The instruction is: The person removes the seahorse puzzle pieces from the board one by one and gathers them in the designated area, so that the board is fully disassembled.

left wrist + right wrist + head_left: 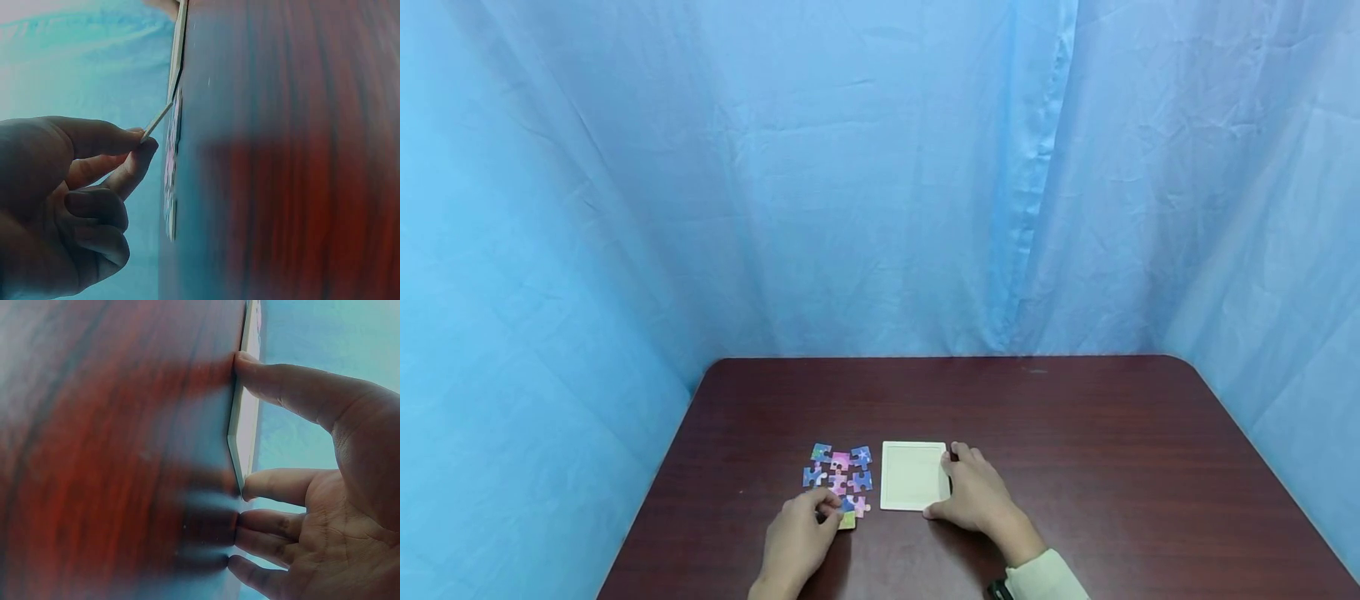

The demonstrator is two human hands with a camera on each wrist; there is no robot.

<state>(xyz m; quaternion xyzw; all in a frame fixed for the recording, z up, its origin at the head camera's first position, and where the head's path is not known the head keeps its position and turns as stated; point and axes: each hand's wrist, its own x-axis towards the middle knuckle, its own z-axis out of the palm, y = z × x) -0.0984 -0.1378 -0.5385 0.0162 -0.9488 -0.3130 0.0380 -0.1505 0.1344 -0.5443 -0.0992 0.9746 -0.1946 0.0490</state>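
Between thumb and forefinger, my left hand (pixel 799 533) pinches a jigsaw puzzle piece with a yellow-green part (pixel 847 522). Edge-on in the left wrist view, that puzzle piece (pixel 156 122) tilts just above the others. Beyond the left hand lie several loose jigsaw pieces (pixel 839 461) in blue and pink, close together on the table. Right of them sits a square cream puzzle tray (pixel 913 479) with a raised rim and a bare inside. My right hand (pixel 977 496) holds the tray's right side, thumb at the near edge and forefinger near the far corner; its other fingertips touch the table.
The dark reddish-brown table (pixel 1112 467) has rounded far corners. Light blue curtains (pixel 865 183) hang behind it and on both sides. A pale sleeve (pixel 1047 577) and a black band (pixel 998 590) are at the right wrist.
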